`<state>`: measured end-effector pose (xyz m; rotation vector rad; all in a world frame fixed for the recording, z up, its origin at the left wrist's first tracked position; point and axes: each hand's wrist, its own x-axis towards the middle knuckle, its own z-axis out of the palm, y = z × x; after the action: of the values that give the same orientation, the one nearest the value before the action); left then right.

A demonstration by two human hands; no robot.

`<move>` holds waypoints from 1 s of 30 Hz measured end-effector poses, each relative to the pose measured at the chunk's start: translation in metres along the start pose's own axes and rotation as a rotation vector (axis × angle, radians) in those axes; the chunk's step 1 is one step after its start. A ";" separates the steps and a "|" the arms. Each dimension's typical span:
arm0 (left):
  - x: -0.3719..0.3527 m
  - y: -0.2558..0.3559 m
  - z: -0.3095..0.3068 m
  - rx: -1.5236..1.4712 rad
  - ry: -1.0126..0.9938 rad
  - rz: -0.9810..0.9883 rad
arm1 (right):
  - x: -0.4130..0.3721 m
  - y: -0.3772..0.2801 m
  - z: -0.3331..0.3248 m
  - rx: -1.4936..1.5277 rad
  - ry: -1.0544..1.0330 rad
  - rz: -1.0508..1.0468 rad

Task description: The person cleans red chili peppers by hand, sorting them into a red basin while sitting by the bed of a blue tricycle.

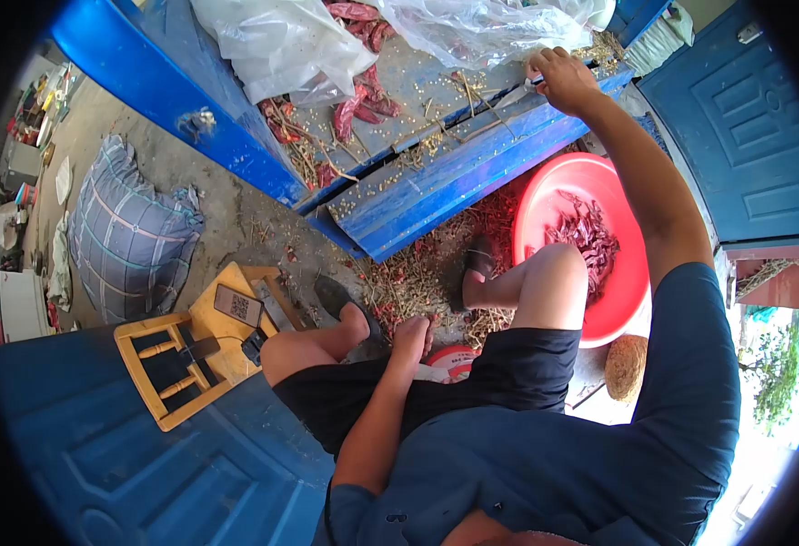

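Note:
My right hand [558, 80] reaches to the front ledge of the blue metal bench [454, 182], its fingers pinched around something pale and small that I cannot make out. Clear plastic bags [281, 45] and dried red chilies [363, 105] lie on the bench top among stems and scattered seeds. My left hand [410, 341] is closed above my lap; what it holds, if anything, is too small to tell. Beside my knee stands a red basin [528, 205] with dried chilies [586, 238] in it.
A wooden chair [151, 329] at the left bears a phone [238, 306]. Behind it sits a plaid stuffed sack [131, 227]. Stems and chili bits [399, 296] litter the floor around my feet. A brown object [626, 368] is near the basin; a blue door [736, 118] stands at the right.

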<state>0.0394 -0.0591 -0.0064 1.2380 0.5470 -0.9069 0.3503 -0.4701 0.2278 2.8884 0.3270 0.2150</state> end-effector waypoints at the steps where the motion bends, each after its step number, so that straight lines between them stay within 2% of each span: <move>1: -0.002 -0.002 0.001 0.002 -0.008 -0.004 | -0.012 -0.005 -0.002 -0.003 0.074 -0.024; 3: 0.002 -0.007 0.001 -0.011 -0.032 0.066 | -0.043 -0.018 -0.005 -0.026 0.002 -0.035; 5: 0.005 -0.013 0.004 0.009 -0.017 0.130 | -0.084 -0.036 0.004 0.252 0.099 0.131; 6: -0.004 -0.013 0.007 -0.007 -0.006 0.110 | -0.111 -0.038 0.023 0.415 0.057 0.112; 7: -0.005 -0.005 0.010 -0.020 0.003 0.113 | -0.141 -0.068 0.015 0.665 -0.138 0.177; 8: 0.001 -0.003 0.009 -0.019 -0.043 0.134 | -0.174 -0.110 0.007 1.175 -0.268 0.449; 10: -0.003 -0.014 0.007 -0.008 -0.101 0.111 | -0.242 -0.174 0.010 1.310 -0.507 0.407; 11: -0.004 -0.011 0.008 -0.032 -0.091 0.078 | -0.272 -0.204 0.005 1.430 -0.553 0.329; 13: -0.011 -0.003 0.007 -0.038 -0.076 0.052 | -0.322 -0.255 0.041 1.576 -0.679 0.422; 17: -0.021 0.002 0.006 -0.005 -0.066 0.088 | -0.346 -0.294 0.043 1.508 -0.800 0.514; 19: -0.028 0.005 0.008 -0.012 -0.079 0.114 | -0.337 -0.292 0.035 1.208 -0.803 0.354; 23: -0.033 0.009 0.006 -0.020 -0.060 0.152 | -0.336 -0.288 0.056 1.193 -0.834 0.285; 26: -0.038 0.005 -0.002 -0.029 -0.075 0.170 | -0.318 -0.290 0.023 1.134 -0.925 0.214; 30: -0.040 0.001 -0.008 -0.043 -0.075 0.181 | -0.316 -0.292 0.034 1.144 -0.926 0.150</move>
<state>0.0183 -0.0403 0.0235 1.1887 0.3865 -0.7819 -0.0078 -0.2749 0.0879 3.5234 0.0227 -1.7581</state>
